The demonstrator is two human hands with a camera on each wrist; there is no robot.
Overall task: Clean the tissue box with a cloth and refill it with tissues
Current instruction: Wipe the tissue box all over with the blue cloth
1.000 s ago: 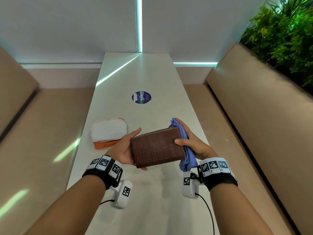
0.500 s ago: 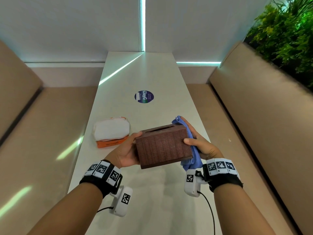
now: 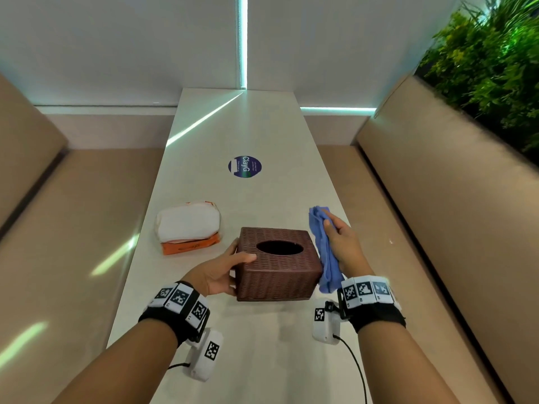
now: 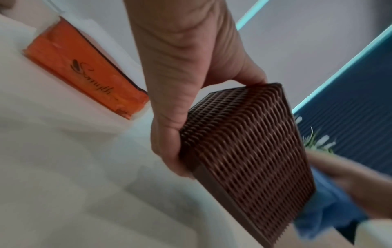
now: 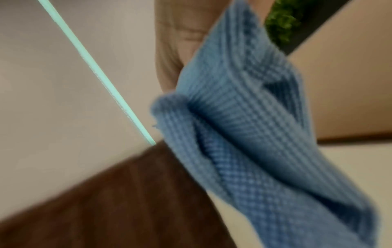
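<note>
Tissue box [image 3: 277, 262] upright on table [image 3: 262, 354], oval slot up, empty inside as far as visible.
Left hand [image 3: 217, 272] grips its left side, thumb on top. Right hand [image 3: 342, 246] holds blue cloth [image 3: 323, 246] just right of box, fingers folded round it. Risks: one-sided grip lets box slide when wiped; dangling cloth snags weave; tissue pack [image 3: 188, 227] still unopened nearby.

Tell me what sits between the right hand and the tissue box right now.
The blue cloth, held in the right hand, hangs against the right side of the tissue box; the head view shows it.
</note>
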